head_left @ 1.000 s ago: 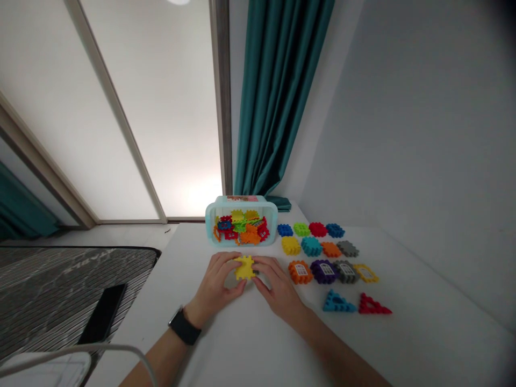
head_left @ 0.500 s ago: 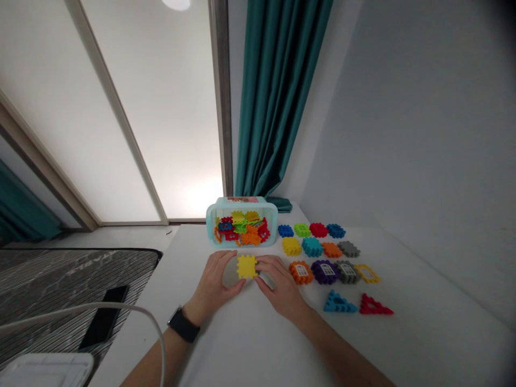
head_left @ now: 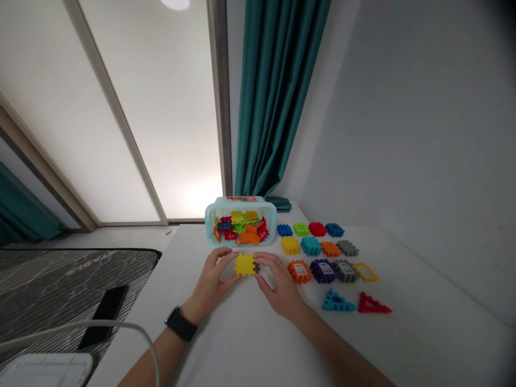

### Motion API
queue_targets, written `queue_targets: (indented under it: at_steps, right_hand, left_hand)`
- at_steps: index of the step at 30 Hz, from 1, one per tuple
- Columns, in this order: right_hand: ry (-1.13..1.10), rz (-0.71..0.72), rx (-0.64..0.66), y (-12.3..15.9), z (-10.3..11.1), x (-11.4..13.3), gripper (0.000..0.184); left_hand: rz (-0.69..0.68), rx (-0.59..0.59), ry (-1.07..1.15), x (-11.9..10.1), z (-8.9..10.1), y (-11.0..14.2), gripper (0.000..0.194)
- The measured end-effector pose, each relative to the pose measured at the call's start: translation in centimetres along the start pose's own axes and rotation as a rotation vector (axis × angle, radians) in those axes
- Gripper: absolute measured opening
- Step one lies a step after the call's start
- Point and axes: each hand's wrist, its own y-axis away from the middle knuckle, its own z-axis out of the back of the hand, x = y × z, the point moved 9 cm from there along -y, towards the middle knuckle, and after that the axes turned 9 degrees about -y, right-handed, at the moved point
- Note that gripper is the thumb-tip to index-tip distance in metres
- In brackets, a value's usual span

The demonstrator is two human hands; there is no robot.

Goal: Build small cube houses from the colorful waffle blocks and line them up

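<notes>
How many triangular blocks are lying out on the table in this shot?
2. A blue triangular block and a red triangular block lie side by side on the white table, to the right of the right hand. Others may be hidden in the pale blue plastic bin.

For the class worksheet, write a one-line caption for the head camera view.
The left hand and right hand hold a yellow plastic block before a pale blue tub, coloured blocks in rows alongside.
</notes>
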Motion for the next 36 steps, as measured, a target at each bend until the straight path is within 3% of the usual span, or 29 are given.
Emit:
queue_targets:
  at_steps: [5, 12, 19, 25, 36]
  right_hand:
    - [-0.234, -0.208, -0.141, 0.5, 0.1, -2.1, 0.032]
    - [-0.264, -0.234, -0.115, 0.8, -0.3, -2.2, 0.026]
    - [-0.336, -0.245, -0.153, 0.9, -0.2, -2.3, 0.033]
    - [-0.443, -0.325, -0.179, 0.9, -0.2, -3.4, 0.027]
    - [-0.552, -0.476, -0.207, 1.2, -0.8, -4.9, 0.03]
  left_hand:
    - [0.02, -0.003, 0.013, -0.4, 0.1, 0.1, 0.046]
    - [0.037, -0.066, 0.049, -1.1, 0.6, 0.0, 0.045]
    - [0.015, -0.002, 0.08, -1.4, 0.0, -0.1, 0.047]
    - [-0.017, 0.072, 0.086, -1.9, -0.7, -0.1, 0.046]
    - [-0.038, 0.061, 0.111, -2.1, -0.9, 0.1, 0.047]
